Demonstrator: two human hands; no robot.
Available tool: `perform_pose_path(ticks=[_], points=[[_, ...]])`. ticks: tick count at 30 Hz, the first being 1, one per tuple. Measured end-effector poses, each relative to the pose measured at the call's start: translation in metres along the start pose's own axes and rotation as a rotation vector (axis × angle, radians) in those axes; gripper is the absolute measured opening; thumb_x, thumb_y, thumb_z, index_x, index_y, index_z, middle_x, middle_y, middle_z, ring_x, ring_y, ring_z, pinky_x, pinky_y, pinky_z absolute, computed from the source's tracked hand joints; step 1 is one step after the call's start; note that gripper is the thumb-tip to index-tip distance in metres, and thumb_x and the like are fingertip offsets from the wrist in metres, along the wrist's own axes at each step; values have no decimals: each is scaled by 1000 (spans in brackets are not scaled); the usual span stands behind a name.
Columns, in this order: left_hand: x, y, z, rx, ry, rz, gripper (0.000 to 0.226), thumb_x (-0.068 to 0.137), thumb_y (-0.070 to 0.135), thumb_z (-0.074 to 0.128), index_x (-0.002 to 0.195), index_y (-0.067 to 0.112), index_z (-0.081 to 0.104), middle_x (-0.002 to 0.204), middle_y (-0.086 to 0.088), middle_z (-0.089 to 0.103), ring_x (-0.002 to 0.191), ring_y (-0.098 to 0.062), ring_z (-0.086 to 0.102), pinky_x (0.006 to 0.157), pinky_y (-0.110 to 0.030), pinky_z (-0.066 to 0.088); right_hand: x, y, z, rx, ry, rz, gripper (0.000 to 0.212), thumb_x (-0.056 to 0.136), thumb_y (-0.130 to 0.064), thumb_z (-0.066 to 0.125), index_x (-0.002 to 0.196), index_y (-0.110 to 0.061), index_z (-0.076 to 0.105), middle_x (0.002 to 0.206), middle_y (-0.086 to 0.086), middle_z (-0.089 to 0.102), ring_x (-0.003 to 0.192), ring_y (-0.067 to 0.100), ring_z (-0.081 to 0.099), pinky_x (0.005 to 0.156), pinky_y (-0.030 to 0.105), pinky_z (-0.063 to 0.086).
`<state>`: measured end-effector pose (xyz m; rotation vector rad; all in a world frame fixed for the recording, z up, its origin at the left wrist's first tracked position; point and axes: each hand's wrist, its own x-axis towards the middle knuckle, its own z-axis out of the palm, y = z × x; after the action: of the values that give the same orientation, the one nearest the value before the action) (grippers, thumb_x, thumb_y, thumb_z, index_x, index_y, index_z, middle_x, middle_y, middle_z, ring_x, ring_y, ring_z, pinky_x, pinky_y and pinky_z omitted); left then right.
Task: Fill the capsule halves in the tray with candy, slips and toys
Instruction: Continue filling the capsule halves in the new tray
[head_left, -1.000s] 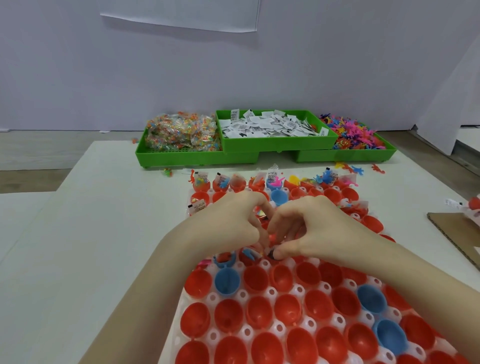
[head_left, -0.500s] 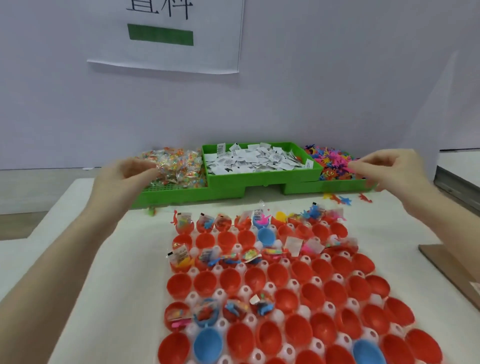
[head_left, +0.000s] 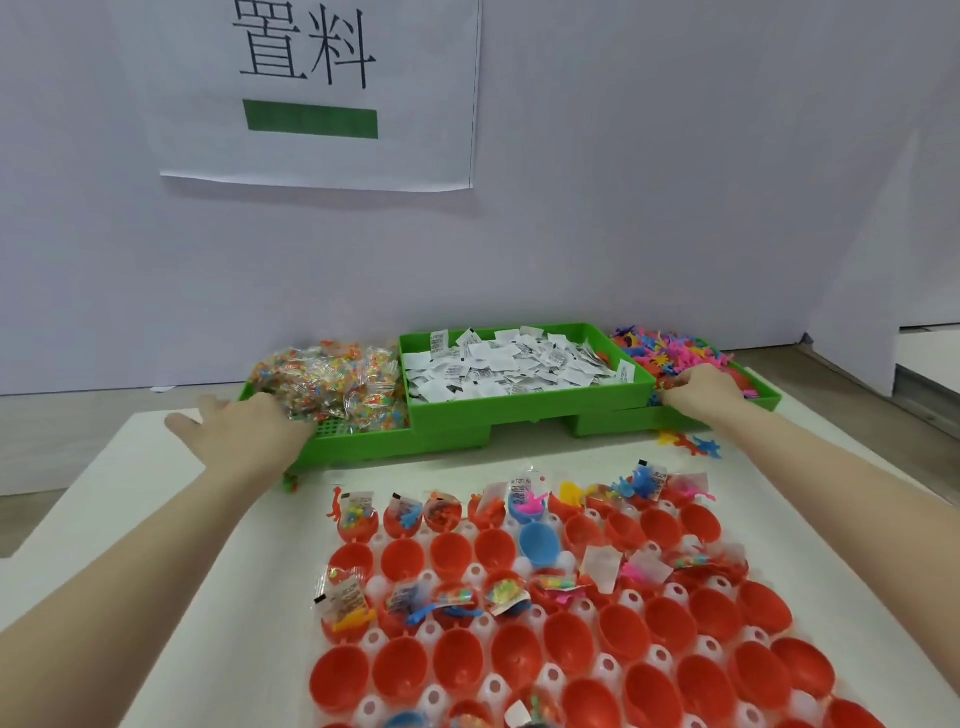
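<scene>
A white tray (head_left: 566, 562) in front of me holds several red capsule halves (head_left: 400, 670) and a blue one (head_left: 537, 543). The far row and the third row hold candy, slips and toys; the rest in view are mostly empty. Behind it stand three green bins: candy packets (head_left: 337, 376) on the left, paper slips (head_left: 509, 364) in the middle, coloured toys (head_left: 670, 351) on the right. My left hand (head_left: 244, 431) reaches into the candy bin, thumb spread, fingertips at the packets. My right hand (head_left: 701, 387) lies in the toy bin, fingers curled down into the toys.
A few loose toys (head_left: 691, 444) lie on the white table (head_left: 156, 519) just before the toy bin. A paper sign (head_left: 322, 93) hangs on the wall behind. The table's left edge drops to the floor; a grey ledge (head_left: 924, 358) stands at far right.
Both hands left the tray's middle and went apart to the bins; since half a second ago the left has dropped onto the candy and the right into the toys.
</scene>
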<state>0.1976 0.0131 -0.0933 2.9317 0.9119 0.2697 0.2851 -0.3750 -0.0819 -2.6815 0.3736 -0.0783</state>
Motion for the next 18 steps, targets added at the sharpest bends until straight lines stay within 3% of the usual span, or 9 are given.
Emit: perform_pose_path(ticks=[2, 4, 6, 8, 10, 14, 18], points=[[2, 2, -5, -24, -18, -72, 20, 81, 35, 57, 75, 17, 53, 92, -11, 57, 122, -28, 34, 103, -40, 16, 1, -1, -1, 104, 71, 26, 25, 86, -10, 61, 109, -1, 65, 114, 15, 64, 81, 20, 54, 72, 31, 50], [4, 3, -5, -26, -21, -96, 16, 76, 28, 59, 71, 15, 51, 88, -11, 56, 121, -29, 36, 105, -41, 17, -3, -1, -2, 156, 149, 9, 21, 82, -8, 66, 102, -3, 69, 110, 13, 66, 81, 18, 53, 61, 24, 43], [5, 6, -4, -11, -21, -92, 20, 77, 29, 62, 75, 13, 51, 99, -13, 60, 124, -30, 34, 106, -42, 16, -9, -1, -3, 146, 221, -28, 20, 78, -11, 71, 96, -3, 71, 104, 14, 69, 90, 22, 59, 69, 26, 43], [6, 9, -4, 40, -27, -62, 32, 79, 44, 64, 88, 16, 53, 112, -11, 59, 127, -31, 32, 107, -42, 15, -13, 0, -5, 124, 293, -68, 23, 77, -16, 73, 96, -2, 71, 100, 15, 69, 97, 27, 61, 77, 32, 45], [7, 11, -3, 71, -36, -31, 37, 80, 48, 64, 98, 17, 55, 116, -9, 58, 127, -31, 34, 106, -41, 16, -16, 1, -7, 44, 366, -104, 24, 83, -21, 68, 99, -3, 70, 100, 17, 69, 95, 32, 61, 76, 33, 44], [10, 10, -4, -21, -46, -78, 22, 80, 32, 63, 85, 15, 50, 113, -13, 59, 121, -32, 41, 105, -39, 16, -17, 4, -10, -49, 456, -124, 17, 91, -11, 54, 99, 1, 63, 98, 21, 65, 88, 34, 56, 70, 35, 40], [14, 11, -1, -76, -17, 71, 58, 80, 36, 69, 125, 8, 47, 129, -16, 47, 123, -34, 41, 100, -39, 31, -16, -3, -13, 243, 422, -111, 16, 87, 4, 47, 101, 0, 54, 100, 16, 59, 87, 32, 55, 67, 35, 41]])
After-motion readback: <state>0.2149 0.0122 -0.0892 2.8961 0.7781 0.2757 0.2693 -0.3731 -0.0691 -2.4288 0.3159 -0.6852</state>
